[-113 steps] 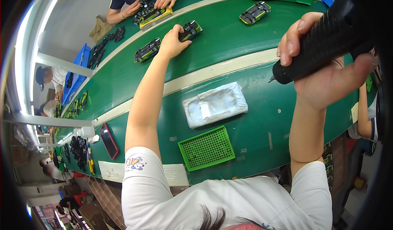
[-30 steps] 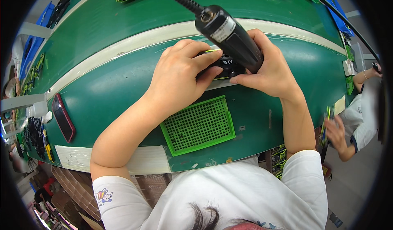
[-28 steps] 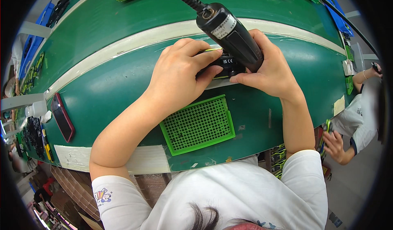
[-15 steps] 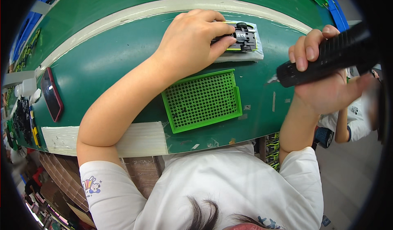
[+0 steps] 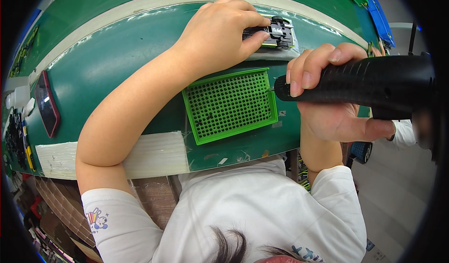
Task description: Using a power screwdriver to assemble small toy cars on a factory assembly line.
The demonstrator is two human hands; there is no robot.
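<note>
My left hand (image 5: 222, 33) grips a toy car (image 5: 280, 31) that lies wheels up, its black underside showing and yellow-green trim along its edge. Under the car is a pale cloth pad (image 5: 292, 52). In my right hand (image 5: 327, 85) is a black electric screwdriver (image 5: 369, 83), held about level with its nose to the left. The screwdriver's tip is at the right rim of a green perforated tray (image 5: 272, 121), whose many holes hold small dark pieces, too small to make out. The left fingers and thumb hide the car's left end.
A phone (image 5: 47, 104) with a red edge lies at the far left of the green table (image 5: 117, 59). A white taped sheet (image 5: 156, 154) covers part of the near edge. A pale strip (image 5: 154, 3) curves across behind. Blue bins (image 5: 376, 17) stand at the far right.
My right hand has brought the screwdriver left and down, from right of the tray to its right rim. My left hand still holds the car on the pad.
</note>
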